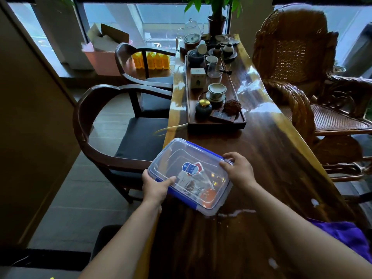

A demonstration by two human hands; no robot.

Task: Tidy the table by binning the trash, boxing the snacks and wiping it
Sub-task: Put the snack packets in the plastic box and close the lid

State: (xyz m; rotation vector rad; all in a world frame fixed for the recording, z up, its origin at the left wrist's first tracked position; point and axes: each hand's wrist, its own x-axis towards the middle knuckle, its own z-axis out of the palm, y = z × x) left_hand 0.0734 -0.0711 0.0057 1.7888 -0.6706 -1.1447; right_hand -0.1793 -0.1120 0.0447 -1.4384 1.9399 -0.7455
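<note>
I'm looking down a long glossy wooden table (pixel 271 158) that runs toward a window at twelve o'clock, with dark wooden armchairs along its left side and a wicker chair at two o'clock.

My left hand (pixel 156 187) grips the box (pixel 190 176) at its near left corner, thumb pressed on the lid and fingers curled under the edge, which I judge carries most of the weight. The box is a clear plastic one with blue clips and its lid on. It sits at about eleven o'clock from me, tilted and overhanging the left table edge; I can't tell whether its far corner touches the wood. Through the lid I see snack packets (pixel 191 168), so the boxing looks done and the two-handed hold suits moving it aside or pressing the clips down.

My right hand (pixel 237 168) pinches the right rim, fingertips curled over a clip, steadying that side.

The tea tray (pixel 239 122) at twelve o'clock stays well apart from the box, crowded with cups and jars.

Pale wet streaks (pixel 235 213) lie just beside the box's near corner, so wiping remains. A purple cloth (pixel 346 234) waits at four o'clock, handy for that.
</note>
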